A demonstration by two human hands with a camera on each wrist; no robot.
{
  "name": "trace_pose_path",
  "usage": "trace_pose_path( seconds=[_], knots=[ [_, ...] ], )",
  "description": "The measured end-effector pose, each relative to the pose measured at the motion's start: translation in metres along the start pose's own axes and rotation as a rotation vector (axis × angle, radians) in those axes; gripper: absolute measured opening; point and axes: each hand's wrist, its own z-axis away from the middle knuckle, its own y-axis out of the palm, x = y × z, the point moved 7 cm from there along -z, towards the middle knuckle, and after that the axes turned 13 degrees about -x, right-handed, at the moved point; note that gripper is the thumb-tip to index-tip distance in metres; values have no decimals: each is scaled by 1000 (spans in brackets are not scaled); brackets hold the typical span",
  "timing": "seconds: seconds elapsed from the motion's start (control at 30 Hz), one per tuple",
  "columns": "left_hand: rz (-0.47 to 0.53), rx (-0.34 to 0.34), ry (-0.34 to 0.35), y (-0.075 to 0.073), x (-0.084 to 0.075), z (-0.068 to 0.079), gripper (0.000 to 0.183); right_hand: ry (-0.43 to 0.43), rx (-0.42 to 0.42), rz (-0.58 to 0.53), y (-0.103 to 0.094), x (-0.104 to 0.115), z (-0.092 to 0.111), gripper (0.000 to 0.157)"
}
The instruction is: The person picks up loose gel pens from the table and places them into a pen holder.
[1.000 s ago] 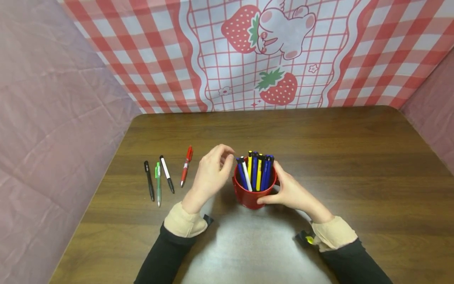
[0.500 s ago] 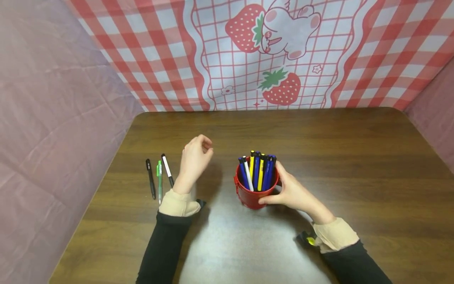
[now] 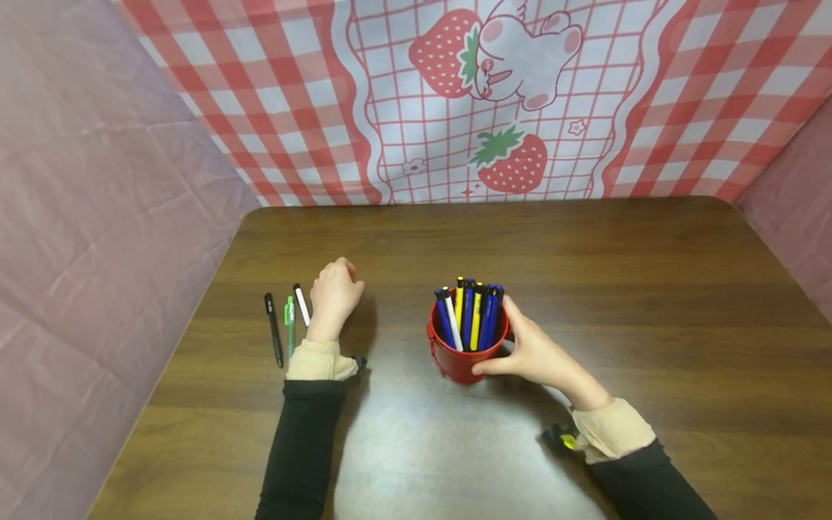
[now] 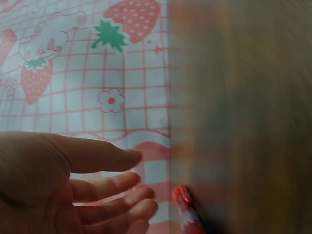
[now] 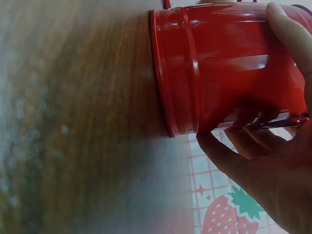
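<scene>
My right hand (image 3: 536,350) grips a red metal bucket (image 3: 458,363) from its right side, thumb across the front wall and fingers behind. Blue, yellow and white pens (image 3: 477,318) stand in the bucket. Over at the left, my left hand (image 3: 334,297) hovers by the loose pens, its fingers loosely bent and holding nothing. In the left wrist view a red pen (image 4: 189,212) shows just past the fingertips; in the head view that hand hides it. A white pen with black ends (image 3: 302,303) lies partly covered beside the hand.
Farther left on the wooden table (image 3: 585,267) lie a green clear-barrelled pen (image 3: 289,325) and a black pen (image 3: 274,332). A red checked strawberry cloth (image 3: 507,87) hangs along the back edge, and a pink cloth (image 3: 117,217) at the left.
My left hand has swung left, away from the bucket, and now covers the red pen and part of the white one. The right hand keeps its hold on the bucket.
</scene>
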Motion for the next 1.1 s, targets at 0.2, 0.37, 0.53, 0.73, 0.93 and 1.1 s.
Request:
trace_pose_path(
  seconds=[0.2, 0.37, 0.53, 0.73, 0.93, 1.1],
  knots=[
    [-53, 25, -3, 6, 10, 1, 15, 0, -3, 0, 1, 0, -1, 98],
    [-47, 22, -6, 8, 13, 0, 17, -2, -4, -7, 1, 1, -1, 99],
    [-89, 41, -5, 11, 16, 1, 29, 5, -4, -9, 1, 0, 0, 99],
    [-119, 59, -12, 14, 18, 0, 37, -5, -8, 1, 0, 0, 0, 101],
    [-133, 43, 24, 15, 20, 1, 28, 9, -8, 2, 0, -1, 1, 99],
    [-137, 50, 40, 15, 19, 1, 27, 16, -4, -7, 0, 0, 1, 97]
  ],
)
